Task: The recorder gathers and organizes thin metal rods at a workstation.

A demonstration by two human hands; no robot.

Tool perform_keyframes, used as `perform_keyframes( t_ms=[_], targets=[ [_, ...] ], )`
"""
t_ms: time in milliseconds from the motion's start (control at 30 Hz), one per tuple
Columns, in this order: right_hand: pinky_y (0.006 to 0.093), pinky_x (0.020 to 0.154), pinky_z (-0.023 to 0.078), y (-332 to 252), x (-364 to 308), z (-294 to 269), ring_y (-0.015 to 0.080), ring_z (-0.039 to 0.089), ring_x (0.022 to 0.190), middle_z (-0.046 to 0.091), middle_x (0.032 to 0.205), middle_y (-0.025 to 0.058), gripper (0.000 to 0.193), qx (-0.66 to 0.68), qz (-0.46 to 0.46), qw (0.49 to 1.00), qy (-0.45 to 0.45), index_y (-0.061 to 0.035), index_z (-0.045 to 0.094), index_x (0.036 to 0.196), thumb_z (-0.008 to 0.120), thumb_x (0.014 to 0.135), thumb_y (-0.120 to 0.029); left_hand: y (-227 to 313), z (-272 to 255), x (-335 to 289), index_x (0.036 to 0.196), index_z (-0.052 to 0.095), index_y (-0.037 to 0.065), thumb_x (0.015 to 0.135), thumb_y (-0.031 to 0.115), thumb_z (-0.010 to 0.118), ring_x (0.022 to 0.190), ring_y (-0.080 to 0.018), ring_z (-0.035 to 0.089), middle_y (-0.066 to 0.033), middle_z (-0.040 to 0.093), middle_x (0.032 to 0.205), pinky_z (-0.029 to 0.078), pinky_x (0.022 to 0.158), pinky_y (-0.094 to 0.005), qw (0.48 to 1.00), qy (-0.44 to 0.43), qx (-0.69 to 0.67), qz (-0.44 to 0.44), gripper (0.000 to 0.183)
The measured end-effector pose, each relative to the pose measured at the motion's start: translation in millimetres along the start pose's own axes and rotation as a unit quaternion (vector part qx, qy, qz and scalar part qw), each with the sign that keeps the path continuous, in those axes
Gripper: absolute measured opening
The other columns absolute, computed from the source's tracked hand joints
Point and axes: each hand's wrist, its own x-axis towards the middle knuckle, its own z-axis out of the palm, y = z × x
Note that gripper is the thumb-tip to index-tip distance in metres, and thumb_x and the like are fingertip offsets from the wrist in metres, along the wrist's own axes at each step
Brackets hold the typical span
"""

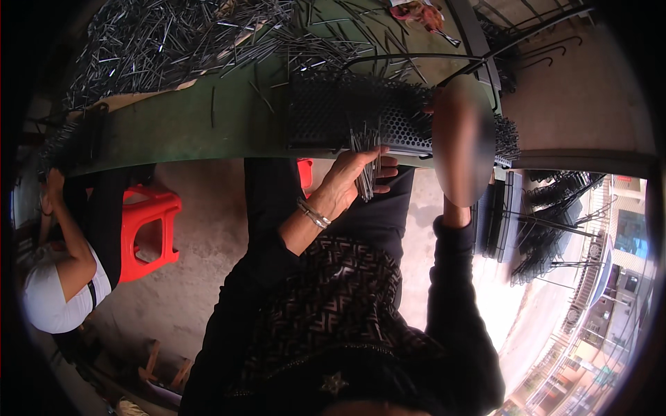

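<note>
A bundle of thin grey metal rods [364,166] lies across the fingers of my left hand [334,186], close to the table's near edge. The hand is closed around it, with the thumb on top. Just beyond stands a black perforated tray [406,133], its round holes showing on the near side. Many dark rod ends fill the tray's far and right parts. My right hand [454,114] is raised over the tray's right end. A blur covers it, so its fingers and anything between them cannot be made out.
Loose dark rods [159,48] form a large heap on the green table [229,128]. Bent black wire frames [485,59] stick out at the far right. Racks of dark parts [548,215] stand lower right. At left are a red stool [149,225] and another person [62,284].
</note>
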Motion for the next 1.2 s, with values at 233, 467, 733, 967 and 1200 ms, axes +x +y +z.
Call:
perform_keyframes(
  t_ms=[233, 467, 733, 967, 1200],
  targets=[
    [0.0399, 0.066, 0.05, 4.6, 0.0, 3.1, 0.0311, 0.066, 0.073, 0.067, 0.08, 0.0118, 0.014, -0.083, 0.025, 0.995, -0.058, -0.0094, 0.065, 0.094, 0.056, 0.093, -0.02, -3.6, 0.2, -1.7, 0.106, 0.059, 0.004, 0.097, 0.024, 0.057, 0.075, -0.0195, 0.063, -0.0119, 0.065, 0.089, 0.055, 0.062, -0.0356, 1.0, 0.012, 0.007, 0.024, 0.022],
    [0.0398, 0.073, 0.05, 8.3, -8.6, 8.9, 0.0296, 0.064, 0.088, 0.063, 0.094, 0.009, 0.022, -0.154, -0.008, 0.987, -0.047, -0.0185, 0.072, 0.106, 0.058, 0.093, -0.03, -7.5, 1.1, -3.6, 0.096, 0.065, 0.004, 0.091, 0.023, 0.068, 0.062, -0.014, 0.054, -0.004, 0.06, 0.073, 0.043, 0.051, -0.0274, 0.997, -0.013, -0.017, 0.068, 0.02],
    [0.0388, 0.067, 0.052, -3.0, -20.3, 3.9, 0.0315, 0.064, 0.076, 0.065, 0.085, 0.0128, 0.027, -0.038, 0.015, 0.999, -0.025, -0.0077, 0.069, 0.108, 0.06, 0.093, -0.028, -0.2, 13.1, -10.9, 0.101, 0.062, 0.002, 0.092, 0.021, 0.067, 0.059, -0.0117, 0.051, -0.0032, 0.056, 0.072, 0.04, 0.049, -0.0248, 0.996, -0.007, -0.03, 0.087, 0.022],
    [0.0251, 0.058, 0.047, -10.4, -31.0, -7.0, 0.0105, 0.059, 0.063, 0.061, 0.071, 0.005, 0.027, 0.341, 0.199, 0.882, -0.256, 0.0043, 0.067, 0.099, 0.064, 0.092, -0.021, 5.0, 21.1, -20.9, 0.099, 0.068, 0.005, 0.09, 0.029, 0.068, 0.064, -0.0146, 0.063, -0.006, 0.068, 0.079, 0.041, 0.052, -0.0255, 0.992, 0.011, 0.07, 0.102, 0.026],
    [0.0241, 0.062, 0.044, -18.2, -37.8, -8.7, 0.0093, 0.054, 0.067, 0.059, 0.073, 0.0028, 0.023, 0.365, 0.227, 0.852, -0.299, 0.0031, 0.066, 0.095, 0.064, 0.091, -0.02, 11.5, 27.0, -26.5, 0.098, 0.07, 0.007, 0.09, 0.034, 0.067, 0.071, -0.0158, 0.069, -0.0058, 0.072, 0.086, 0.041, 0.056, -0.0259, 0.988, 0.048, 0.111, 0.098, 0.028]
  ],
)
